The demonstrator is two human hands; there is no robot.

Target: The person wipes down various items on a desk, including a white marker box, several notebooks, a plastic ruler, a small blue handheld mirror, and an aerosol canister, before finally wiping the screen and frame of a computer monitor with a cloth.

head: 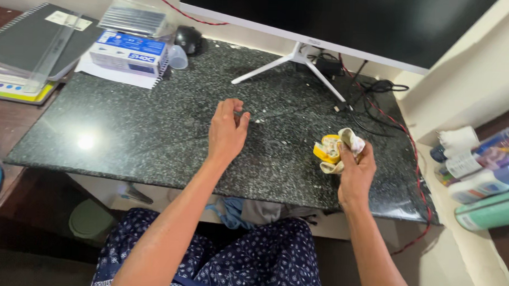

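Observation:
My right hand [356, 173] grips a crumpled yellow and white cloth [335, 148] just above the dark speckled granite desk top [153, 128], near its right front corner. My left hand [226, 131] hovers over the middle of the desk with fingers loosely curled and nothing in it. Small pale crumbs lie scattered on the stone beyond that hand. Both forearms reach in from the bottom, above my lap in blue patterned fabric.
A white-framed monitor [337, 22] on a white stand [294, 62] stands at the back, with cables [380, 91] and a red cord [414, 160] at the right. Notebooks [26, 45], a blue and white box [131, 53] and a black mouse [187, 38] sit back left. Bottles [485, 168] crowd the right shelf.

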